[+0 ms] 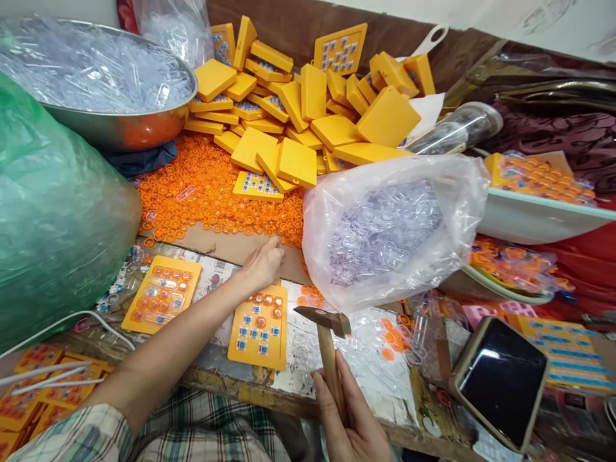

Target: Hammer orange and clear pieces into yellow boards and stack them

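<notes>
My right hand [349, 420] grips the wooden handle of a small hammer [327, 333], its metal head hanging just right of a yellow tray [260, 330] with blue and orange pieces. My left hand [262, 263] reaches past that tray to the edge of a spread of small orange rings [212, 192]; its fingers are curled together at the rings, and I cannot make out what they hold. A second yellow tray [161, 294], filled with orange rings and clear caps, lies to the left.
A heap of yellow trays [308, 102] fills the back. A clear bag of transparent caps [389, 231] sits right of centre. A metal bowl [120, 122] and green bag [52, 218] stand left. A phone [500, 378] leans at lower right, a white basin [529, 218] behind.
</notes>
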A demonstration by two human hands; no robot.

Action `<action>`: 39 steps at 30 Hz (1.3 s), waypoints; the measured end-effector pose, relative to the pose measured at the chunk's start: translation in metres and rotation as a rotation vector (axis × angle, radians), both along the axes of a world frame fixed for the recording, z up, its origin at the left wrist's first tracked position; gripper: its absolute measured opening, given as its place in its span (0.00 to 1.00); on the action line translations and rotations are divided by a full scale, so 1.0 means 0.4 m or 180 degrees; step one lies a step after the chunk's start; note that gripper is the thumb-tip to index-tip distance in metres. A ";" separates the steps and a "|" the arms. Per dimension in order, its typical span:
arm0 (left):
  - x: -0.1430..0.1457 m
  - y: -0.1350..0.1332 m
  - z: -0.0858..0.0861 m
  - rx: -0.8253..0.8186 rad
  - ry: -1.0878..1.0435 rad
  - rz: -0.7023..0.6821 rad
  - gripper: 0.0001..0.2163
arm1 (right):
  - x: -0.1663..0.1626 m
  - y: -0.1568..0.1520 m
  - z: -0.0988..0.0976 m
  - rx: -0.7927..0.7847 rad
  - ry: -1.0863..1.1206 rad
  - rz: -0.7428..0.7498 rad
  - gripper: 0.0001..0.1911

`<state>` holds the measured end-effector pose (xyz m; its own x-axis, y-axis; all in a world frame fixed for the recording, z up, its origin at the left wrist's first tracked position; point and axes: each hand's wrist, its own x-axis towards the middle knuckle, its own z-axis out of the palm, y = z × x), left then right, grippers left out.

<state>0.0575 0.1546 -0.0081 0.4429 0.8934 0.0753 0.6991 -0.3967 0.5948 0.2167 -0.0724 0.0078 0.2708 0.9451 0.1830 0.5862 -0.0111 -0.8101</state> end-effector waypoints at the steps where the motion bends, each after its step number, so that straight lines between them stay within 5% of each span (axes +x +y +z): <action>1: 0.001 0.003 0.002 -0.0004 0.0030 -0.0006 0.10 | -0.003 0.004 0.001 0.0021 0.0010 0.0017 0.25; 6: -0.022 -0.026 0.043 -0.0009 0.0052 -0.0075 0.11 | -0.016 0.015 0.008 0.0167 -0.0081 0.0144 0.27; 10: -0.102 -0.159 0.072 0.0097 -0.0475 -0.0010 0.17 | -0.018 -0.001 0.005 0.0264 -0.0185 0.0314 0.31; 16: -0.186 -0.328 0.031 0.0090 -0.1297 0.0395 0.11 | -0.034 -0.016 -0.001 0.0158 -0.0058 0.0998 0.33; 20: -0.175 -0.310 0.021 0.0396 -0.1414 0.0694 0.09 | -0.039 -0.009 0.001 0.0184 -0.0065 0.0929 0.31; 27: -0.107 -0.295 0.048 0.0286 -0.0780 -0.0228 0.06 | -0.011 -0.023 -0.016 0.0060 -0.0046 0.0152 0.28; 33: -0.057 -0.300 0.053 0.0489 0.0064 0.0060 0.06 | -0.010 -0.028 -0.031 0.0068 -0.0052 0.0094 0.27; 39: -0.031 -0.307 0.043 0.0804 -0.0002 0.0440 0.07 | -0.014 -0.028 -0.032 0.0023 0.0003 0.0020 0.25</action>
<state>0.0449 0.0317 0.0092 0.3180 0.8983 0.3033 0.7566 -0.4332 0.4898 0.2113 -0.0836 -0.0052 0.2650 0.9454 0.1896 0.5855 -0.0015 -0.8107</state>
